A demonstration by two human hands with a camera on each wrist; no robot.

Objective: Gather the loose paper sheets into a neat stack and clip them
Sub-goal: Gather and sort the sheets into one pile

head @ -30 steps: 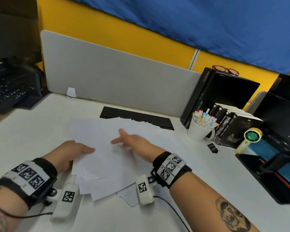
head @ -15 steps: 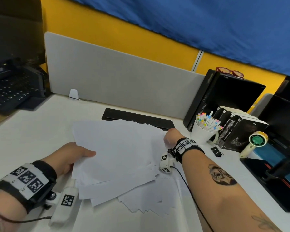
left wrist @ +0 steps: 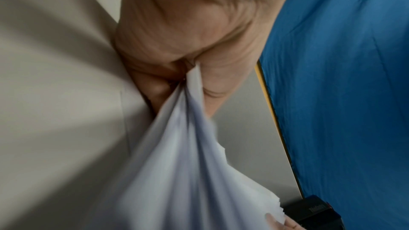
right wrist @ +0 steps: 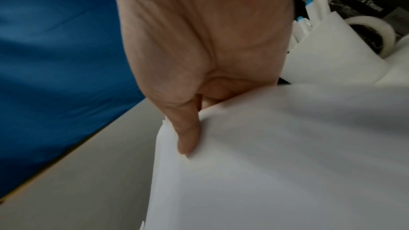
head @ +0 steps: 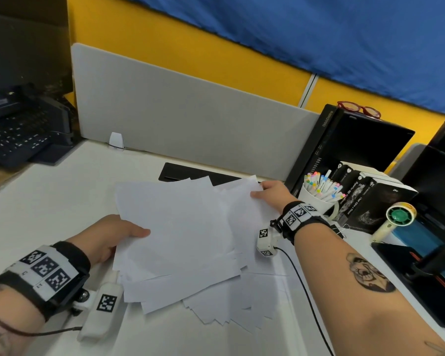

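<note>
Our left hand (head: 105,237) pinches the near-left edge of the loose white paper sheets (head: 180,235), thumb on top, fingers (left wrist: 155,92) curled beneath. Our right hand (head: 270,195) grasps the far-right corner, thumb pressed flat on the top sheet. The thin, smooth sheets lie fanned and uneven on the matte white table (head: 49,201), corners jutting toward us. Behind them stands a grey fabric divider panel (head: 190,129) against a yellow wall (head: 190,55) hung with blue cloth (head: 344,34). A white cup of coloured-cap pens (head: 319,194) stands just beside our right wrist.
</note>
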